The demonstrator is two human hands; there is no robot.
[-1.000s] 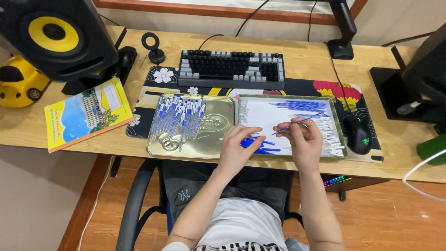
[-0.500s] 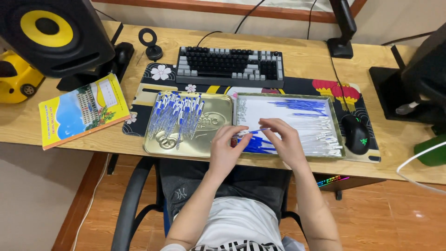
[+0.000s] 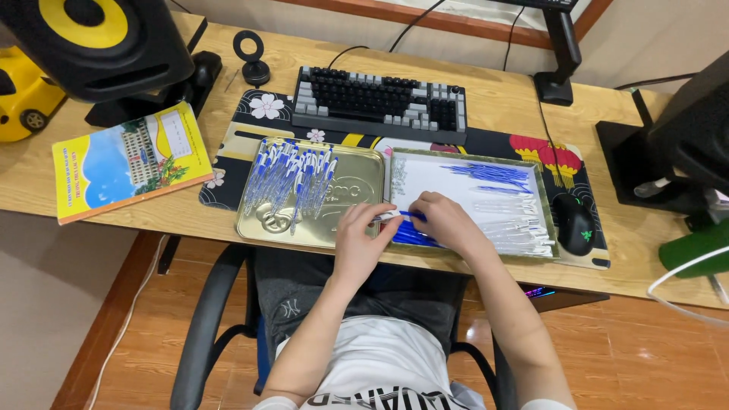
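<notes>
A pale wooden surface stands over an orange tiled floor, with a patterned desk mat spread along its middle. Near the front edge of the surface lie two trays side by side and touching: a gold metal tin lid on the left, carrying a heap of assembled blue-and-clear pens, and a shallow white-lined tray on the right, holding loose blue pen parts toward its back and clear pen barrels toward its right side.

Both hands meet over the seam between the trays, near the front edge. The left hand and the right hand together pinch one pen, which lies roughly level between them; each grip is closed on it with the fingers curled.

Behind the trays sits a black and grey keyboard. A black mouse rests just right of the white tray. A yellow-covered notebook lies toward the left edge, in front of a black speaker with a yellow cone.
</notes>
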